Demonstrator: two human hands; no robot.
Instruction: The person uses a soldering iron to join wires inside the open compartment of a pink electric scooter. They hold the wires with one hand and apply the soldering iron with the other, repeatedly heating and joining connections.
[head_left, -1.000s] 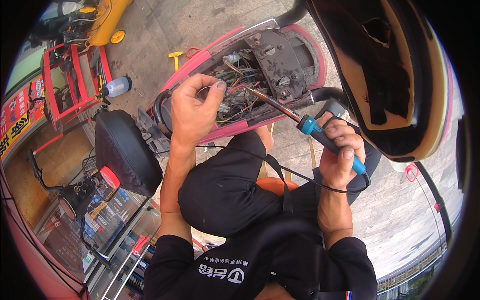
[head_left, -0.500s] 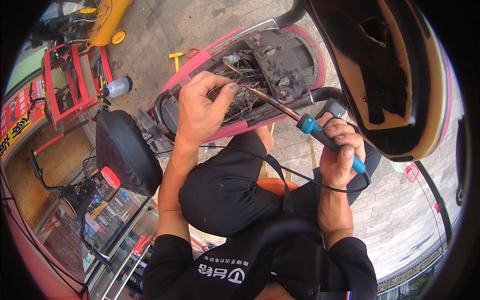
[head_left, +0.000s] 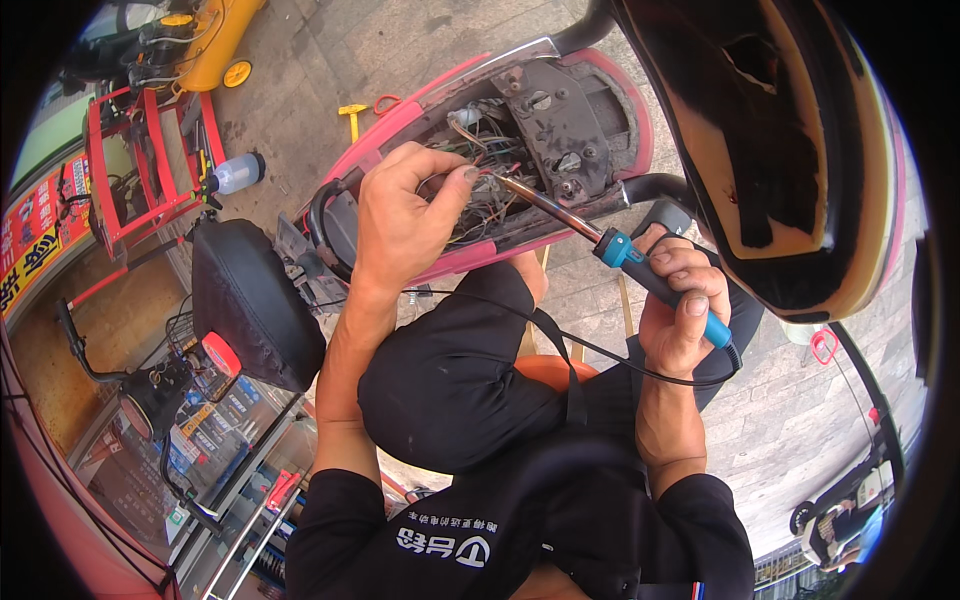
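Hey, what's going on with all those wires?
A person's right hand holds a blue-and-black soldering iron, its tip near tangled wires inside an open, pink-edged vehicle body. The left hand pinches beside the tip; what's between its fingers is too small to tell.

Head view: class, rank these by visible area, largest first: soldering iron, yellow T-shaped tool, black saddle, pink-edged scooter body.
1. Pink-edged scooter body
2. Black saddle
3. Soldering iron, long but slim
4. Yellow T-shaped tool
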